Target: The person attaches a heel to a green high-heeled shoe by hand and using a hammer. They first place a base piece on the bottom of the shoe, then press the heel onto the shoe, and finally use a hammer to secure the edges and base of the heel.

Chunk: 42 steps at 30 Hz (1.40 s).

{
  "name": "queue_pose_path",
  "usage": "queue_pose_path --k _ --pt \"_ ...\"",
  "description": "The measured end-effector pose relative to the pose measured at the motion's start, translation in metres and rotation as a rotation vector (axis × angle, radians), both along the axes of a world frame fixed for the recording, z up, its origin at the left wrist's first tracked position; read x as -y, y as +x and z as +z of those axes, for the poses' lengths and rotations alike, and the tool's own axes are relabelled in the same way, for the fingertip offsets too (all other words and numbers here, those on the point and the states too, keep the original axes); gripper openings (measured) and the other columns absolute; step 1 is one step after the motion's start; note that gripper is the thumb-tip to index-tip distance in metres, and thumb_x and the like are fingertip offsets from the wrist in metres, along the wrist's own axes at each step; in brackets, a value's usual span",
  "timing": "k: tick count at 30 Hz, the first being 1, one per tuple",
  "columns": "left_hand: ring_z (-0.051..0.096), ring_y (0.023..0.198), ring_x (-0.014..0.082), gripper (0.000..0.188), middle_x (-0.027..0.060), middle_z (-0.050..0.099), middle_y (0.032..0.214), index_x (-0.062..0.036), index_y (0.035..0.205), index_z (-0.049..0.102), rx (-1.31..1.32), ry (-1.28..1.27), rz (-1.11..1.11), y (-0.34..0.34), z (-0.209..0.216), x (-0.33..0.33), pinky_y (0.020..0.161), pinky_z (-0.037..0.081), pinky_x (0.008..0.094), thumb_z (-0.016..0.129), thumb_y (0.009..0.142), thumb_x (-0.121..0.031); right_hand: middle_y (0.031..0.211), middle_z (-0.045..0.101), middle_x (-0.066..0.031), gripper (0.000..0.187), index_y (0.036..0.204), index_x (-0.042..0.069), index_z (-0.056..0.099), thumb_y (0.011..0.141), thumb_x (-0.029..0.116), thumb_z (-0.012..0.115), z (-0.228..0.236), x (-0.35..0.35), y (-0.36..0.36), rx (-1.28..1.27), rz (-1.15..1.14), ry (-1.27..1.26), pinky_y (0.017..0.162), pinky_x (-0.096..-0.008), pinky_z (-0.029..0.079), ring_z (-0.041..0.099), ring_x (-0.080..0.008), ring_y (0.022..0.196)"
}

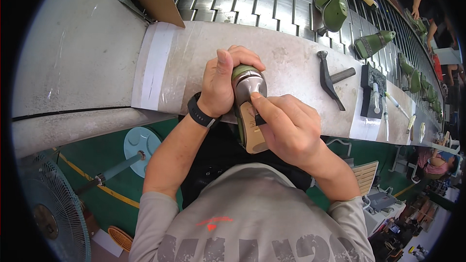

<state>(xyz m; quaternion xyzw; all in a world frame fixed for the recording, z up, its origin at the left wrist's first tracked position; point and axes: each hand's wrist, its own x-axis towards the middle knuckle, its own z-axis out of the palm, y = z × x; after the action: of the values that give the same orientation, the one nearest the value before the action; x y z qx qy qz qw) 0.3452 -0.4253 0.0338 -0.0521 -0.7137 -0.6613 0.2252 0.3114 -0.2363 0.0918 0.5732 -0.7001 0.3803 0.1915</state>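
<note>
Shoe (248,109) sole-up in my left hand (221,85), gripped tight; right hand (286,126) pinches a small dark tool (259,119) against the sole. Rubbing step, I judge; next needs steady pressure.

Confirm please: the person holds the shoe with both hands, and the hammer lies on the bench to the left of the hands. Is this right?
Not quite. The head view shows the hammer lying to the right of the hands, not the left. The left hand and right hand do both hold the shoe, and the hammer does lie on the bench.
</note>
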Motion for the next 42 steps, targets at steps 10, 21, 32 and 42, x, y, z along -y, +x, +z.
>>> queue_pose_path --k 10,21,32,42 --pt "0.066 0.093 0.0226 0.097 0.0147 0.071 0.100 0.0022 0.093 0.074 -0.015 -0.005 0.000 -0.002 0.000 0.000 0.089 0.051 0.0351 0.006 0.114 -0.064 0.079 0.063 -0.0075 0.039 0.112 -0.009 0.072 0.074 -0.001 0.076 -0.002 0.002 -0.002 -0.005 -0.003 0.001 0.053 -0.0323 0.052 0.062 -0.0190 0.060" --pt "0.067 0.094 0.0120 0.047 0.0093 0.075 0.107 0.0045 0.110 0.074 0.078 0.128 -0.154 -0.063 0.000 0.017 0.085 0.053 0.0271 0.051 0.115 -0.036 0.083 0.070 -0.0077 0.032 0.106 0.003 0.074 0.075 0.000 0.082 -0.018 0.025 -0.070 0.041 -0.144 -0.049 0.058 -0.0356 0.054 0.068 -0.0242 0.069" --pt "0.070 0.089 0.0117 0.037 0.0070 0.077 0.096 0.0034 0.107 0.078 0.150 0.045 -0.054 -0.069 0.003 0.007 0.082 0.056 0.0270 0.063 0.109 -0.030 0.063 0.061 0.0009 0.039 0.090 -0.004 0.075 0.093 0.034 0.083 -0.012 -0.001 -0.076 1.171 -0.186 0.389 0.054 -0.0266 0.045 0.055 -0.0063 0.058" --pt "0.070 0.090 0.0126 0.036 0.0072 0.078 0.095 0.0042 0.107 0.078 0.195 0.020 -0.031 -0.072 0.003 0.003 0.083 0.056 0.0275 0.066 0.107 -0.030 0.059 0.059 0.0015 0.042 0.078 -0.001 0.074 0.092 0.038 0.083 0.001 0.014 -0.078 1.058 -0.239 0.477 0.050 -0.0296 0.042 0.051 -0.0070 0.055"
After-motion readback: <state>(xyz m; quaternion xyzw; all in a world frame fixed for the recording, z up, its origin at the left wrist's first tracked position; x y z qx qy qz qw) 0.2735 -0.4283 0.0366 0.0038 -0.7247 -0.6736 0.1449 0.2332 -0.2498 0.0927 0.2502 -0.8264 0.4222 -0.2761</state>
